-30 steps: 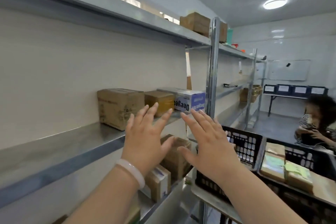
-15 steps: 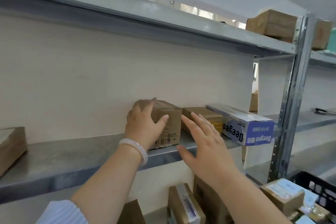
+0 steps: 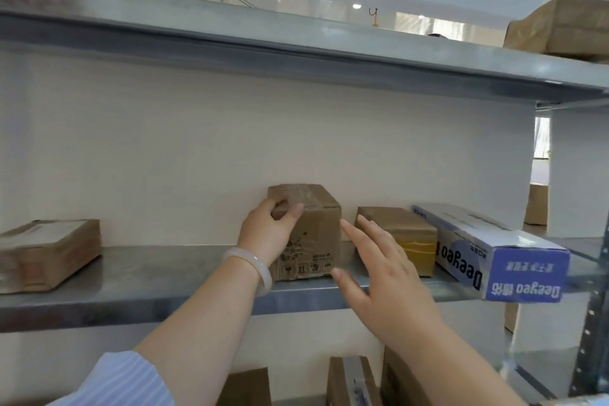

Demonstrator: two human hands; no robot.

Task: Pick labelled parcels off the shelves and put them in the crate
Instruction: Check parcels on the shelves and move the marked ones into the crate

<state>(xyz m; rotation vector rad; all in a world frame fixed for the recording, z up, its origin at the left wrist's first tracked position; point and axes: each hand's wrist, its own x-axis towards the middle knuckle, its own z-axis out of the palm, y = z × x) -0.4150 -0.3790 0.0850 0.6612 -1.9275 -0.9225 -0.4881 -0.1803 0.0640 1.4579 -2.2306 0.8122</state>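
Shelving fills your view: a grey metal shelf runs across the middle, with an upper shelf at 12 o'clock. Out at 3 o'clock a long blue-and-white box pokes over the shelf edge, its print upside down to you. At 9 o'clock sits a flat brown parcel.

Dead centre is your cardboard parcel. It's a blocky brown box standing upright on the shelf, close to the cream wall. Clear tape runs over the top seam and down the front, and black handling symbols and small print sit low on its face. Just beside it at 3 o'clock is a lower taped parcel.

Your left hand grips the cardboard parcel's upper left corner, fingers curled over the top and thumb on the front. Your right hand is spread with straight fingers at the parcel's 4 o'clock. Its thumb is near the lower right corner, but contact can't be told. A pale bracelet rings your left wrist.
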